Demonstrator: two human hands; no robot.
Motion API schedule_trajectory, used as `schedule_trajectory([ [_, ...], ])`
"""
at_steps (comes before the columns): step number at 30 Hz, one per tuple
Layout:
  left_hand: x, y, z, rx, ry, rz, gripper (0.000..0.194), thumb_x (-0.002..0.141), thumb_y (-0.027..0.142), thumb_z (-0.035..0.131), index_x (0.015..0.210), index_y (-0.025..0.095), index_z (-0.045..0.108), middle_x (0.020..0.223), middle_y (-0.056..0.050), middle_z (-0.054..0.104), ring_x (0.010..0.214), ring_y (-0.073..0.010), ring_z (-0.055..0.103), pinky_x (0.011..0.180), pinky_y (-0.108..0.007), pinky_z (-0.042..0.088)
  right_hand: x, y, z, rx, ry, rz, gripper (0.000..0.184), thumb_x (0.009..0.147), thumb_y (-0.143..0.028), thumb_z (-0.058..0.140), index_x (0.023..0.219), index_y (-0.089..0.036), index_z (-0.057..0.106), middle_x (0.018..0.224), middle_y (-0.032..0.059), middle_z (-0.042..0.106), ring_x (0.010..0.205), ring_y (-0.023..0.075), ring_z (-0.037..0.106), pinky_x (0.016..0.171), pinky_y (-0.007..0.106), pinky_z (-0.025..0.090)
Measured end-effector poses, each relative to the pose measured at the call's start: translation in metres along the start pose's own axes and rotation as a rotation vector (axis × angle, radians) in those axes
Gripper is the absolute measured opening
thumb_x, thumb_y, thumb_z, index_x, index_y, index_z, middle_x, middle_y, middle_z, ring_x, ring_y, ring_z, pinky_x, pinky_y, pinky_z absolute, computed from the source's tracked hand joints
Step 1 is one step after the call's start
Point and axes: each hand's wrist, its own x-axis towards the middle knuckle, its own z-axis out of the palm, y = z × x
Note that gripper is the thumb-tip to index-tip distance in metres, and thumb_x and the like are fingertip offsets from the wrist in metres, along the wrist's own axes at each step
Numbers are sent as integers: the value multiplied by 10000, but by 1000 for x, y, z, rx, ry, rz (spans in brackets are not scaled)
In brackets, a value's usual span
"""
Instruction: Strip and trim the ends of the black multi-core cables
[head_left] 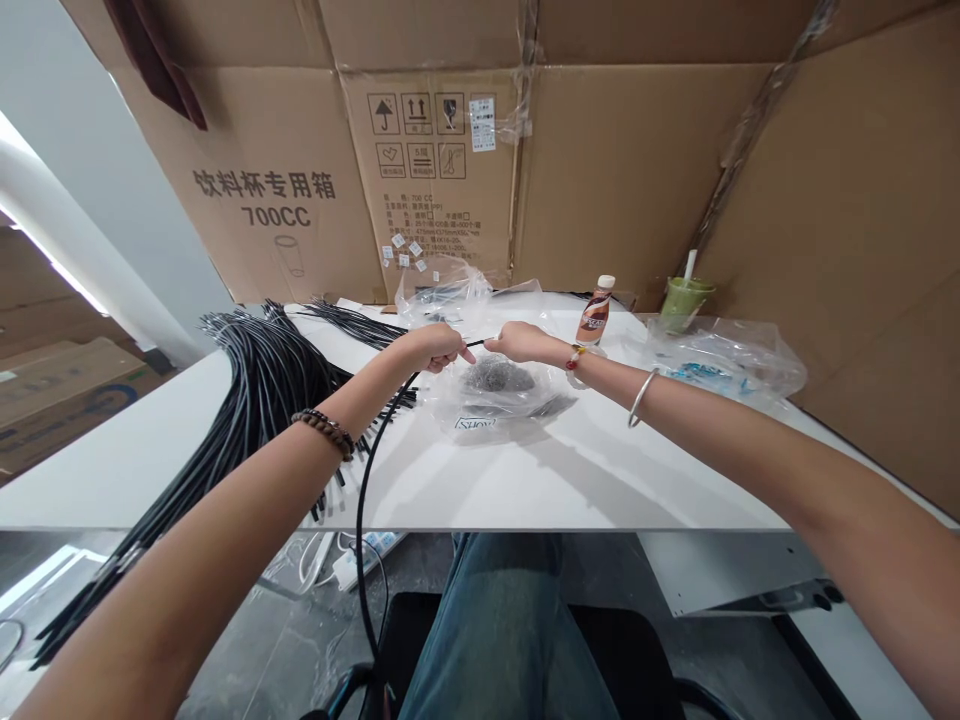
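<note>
Mid-frame, the left hand (436, 348) and right hand (522, 342) pinch a long, round black cable (361, 500), seemingly working its end; next wants steadiness.

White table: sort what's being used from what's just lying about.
Seemingly in use:
- black cable, held by the left hand and right hand
- black cable bundle
- clear bag of dark contents, below the hands

Apparently lying about:
- bottle
- green cup
- blue-marked clear bag
</note>
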Motion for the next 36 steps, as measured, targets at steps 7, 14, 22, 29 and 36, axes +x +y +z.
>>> schedule_trajectory([
  [7, 2, -2, -2, -8, 35, -9, 287, 915, 350, 595, 1094, 127, 609, 1042, -76, 644, 857, -170, 641, 733, -342, 565, 0, 8, -1, -51, 1, 23, 340, 940, -427, 557, 1069, -121, 628, 1046, 71, 647, 916, 194, 637, 813, 374, 539],
  [14, 3, -7, -2, -82, 21, -11, 271, 917, 337, 593, 1094, 132, 606, 1030, -67, 641, 837, -162, 638, 711, -329, 566, -16, 14, 5, -11, 116, -1, 419, 961, -513, 470, 975, -129, 639, 945, 64, 661, 863, 173, 634, 811, 375, 515],
  [22, 5, -12, -2, -152, -13, 3, 304, 918, 363, 587, 1115, 132, 602, 1057, -78, 640, 866, -174, 638, 741, -351, 563, -11, 5, 37, 148, 157, 47, 381, 962, -482, 493, 1020, -133, 633, 961, 58, 661, 850, 166, 640, 789, 366, 533],
  [29, 14, -18, -3, -134, 9, 12, 305, 919, 358, 587, 1126, 135, 597, 1065, -78, 636, 867, -173, 638, 733, -348, 568, -10, -3, 39, 255, 145, 35, 327, 955, -426, 533, 1083, -139, 622, 1039, 66, 651, 901, 177, 639, 813, 381, 540],
  [36, 15, -13, -1, -15, 98, 11, 303, 914, 346, 596, 1135, 139, 595, 1087, -80, 634, 894, -182, 640, 754, -361, 570, 0, -3, 33, 331, 85, 58, 330, 950, -418, 546, 1108, -136, 613, 1052, 66, 646, 899, 180, 640, 799, 377, 546],
])
